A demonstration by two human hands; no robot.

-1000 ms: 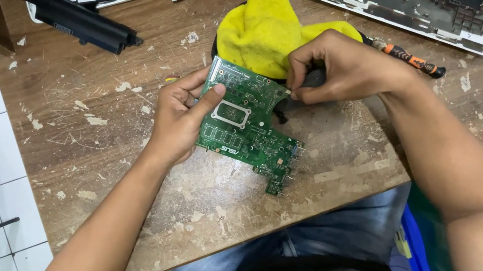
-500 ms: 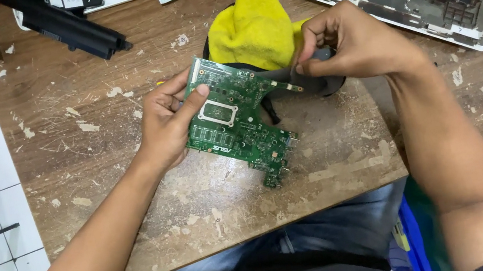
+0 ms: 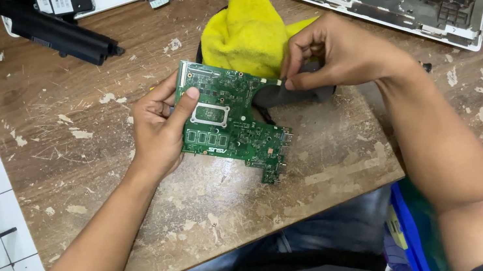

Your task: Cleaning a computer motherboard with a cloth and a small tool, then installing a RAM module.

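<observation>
Gripping green circuit board (image 3: pixel 229 121), left hand (image 3: pixel 158 130) fingers closed, right hand (image 3: pixel 339 52) fingers pinching half-hidden dark part (image 3: pixel 290 92).

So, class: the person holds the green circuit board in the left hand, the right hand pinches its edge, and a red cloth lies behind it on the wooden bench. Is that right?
Not quite: the cloth is yellow, not red, as the head view shows. The rest stands: the left hand holds the green circuit board, the right hand pinches its edge, and the cloth lies behind it on the wooden bench.

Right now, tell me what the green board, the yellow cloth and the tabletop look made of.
Green circuit board: rigid laminate, glossy, with metal chip frame. Yellow cloth: soft fuzzy fabric, probably microfibre, folds limply. Brown table: worn wood, grain showing, chipped pale flecks.
</observation>
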